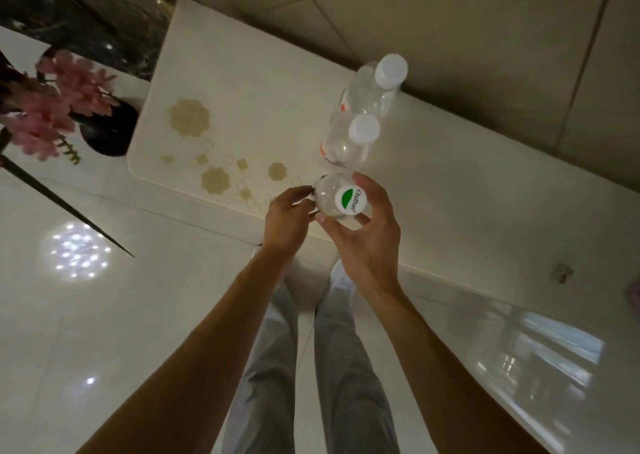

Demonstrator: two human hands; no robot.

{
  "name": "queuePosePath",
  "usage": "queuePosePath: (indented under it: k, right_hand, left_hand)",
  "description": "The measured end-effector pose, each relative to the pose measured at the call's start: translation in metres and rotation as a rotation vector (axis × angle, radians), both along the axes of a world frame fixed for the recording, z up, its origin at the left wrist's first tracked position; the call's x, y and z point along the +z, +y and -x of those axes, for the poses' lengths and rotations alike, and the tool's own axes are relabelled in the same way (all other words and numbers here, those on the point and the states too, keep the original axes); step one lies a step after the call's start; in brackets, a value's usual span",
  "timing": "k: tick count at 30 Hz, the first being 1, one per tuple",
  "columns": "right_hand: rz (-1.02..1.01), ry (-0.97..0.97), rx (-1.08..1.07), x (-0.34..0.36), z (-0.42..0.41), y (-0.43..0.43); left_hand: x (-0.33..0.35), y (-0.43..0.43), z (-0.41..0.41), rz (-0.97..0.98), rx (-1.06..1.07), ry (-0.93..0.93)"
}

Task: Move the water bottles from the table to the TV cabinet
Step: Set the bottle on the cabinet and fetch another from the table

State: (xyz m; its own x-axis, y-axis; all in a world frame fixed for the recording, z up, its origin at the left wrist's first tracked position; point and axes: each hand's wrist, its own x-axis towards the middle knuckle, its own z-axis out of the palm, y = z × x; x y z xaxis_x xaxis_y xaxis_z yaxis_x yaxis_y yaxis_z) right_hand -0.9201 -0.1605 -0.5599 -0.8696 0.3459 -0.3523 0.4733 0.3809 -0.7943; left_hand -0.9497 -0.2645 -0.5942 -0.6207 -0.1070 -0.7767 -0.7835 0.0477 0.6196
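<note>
A clear water bottle (334, 199) with a white cap bearing a green mark stands upright near the front edge of the cream TV cabinet top (263, 83). My left hand (287, 221) grips its left side and my right hand (363, 232) wraps around its right side. Two more clear bottles with plain white caps stand just behind it, one near (349, 140) and one farther back (375, 88), by the wall.
A dark vase (109, 130) of pink flowers (62, 100) stands on the floor left of the cabinet. The cabinet top carries beige flower patterns on its left part. Glossy white floor tiles lie below, with my legs and shoes under my arms.
</note>
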Motion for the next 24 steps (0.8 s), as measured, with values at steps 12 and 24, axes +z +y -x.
queuePosePath:
  k: [12, 24]
  right_hand:
    - [0.063, 0.054, -0.006, -0.012, 0.007, 0.007]
    - [-0.077, -0.121, 0.232, 0.033, 0.001, 0.044]
  left_hand:
    - [-0.009, 0.004, 0.004, 0.002, 0.026, 0.017]
    - [0.063, -0.016, 0.011, 0.136, -0.154, 0.045]
